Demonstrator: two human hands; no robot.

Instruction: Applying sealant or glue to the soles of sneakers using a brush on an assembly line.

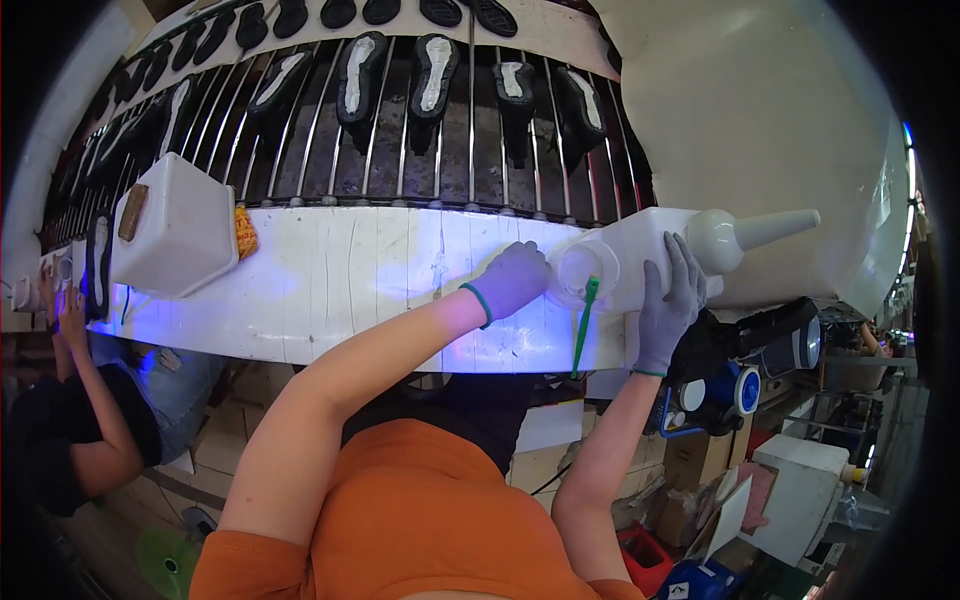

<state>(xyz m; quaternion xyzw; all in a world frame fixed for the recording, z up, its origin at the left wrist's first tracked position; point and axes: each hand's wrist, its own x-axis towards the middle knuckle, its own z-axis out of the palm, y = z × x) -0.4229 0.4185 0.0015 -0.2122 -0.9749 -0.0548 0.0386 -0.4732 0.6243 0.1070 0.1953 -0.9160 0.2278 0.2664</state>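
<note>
My left hand (515,282), in a pale glove with a green cuff, is closed with curled fingers at the left rim of a round white cup (579,262). A green-handled brush (585,325) leans out of the cup toward me. Just right of it, a large white squeeze bottle (635,242) lies on its side, its long nozzle (780,228) pointing right. My right hand (668,310), gloved too, grips the bottle near its shoulder, fingers laid along it and thumb on the near side. The palm side of my left hand is hidden.
Beyond the white bench (390,270) runs a metal roller rack with black shoe uppers (436,80) bearing white soles' undersides; black outsoles (338,12) line the far ledge. A white container (175,230) stands left. A co-worker's hands (70,310) are at far left; blue-lidded jug (735,388) at right.
</note>
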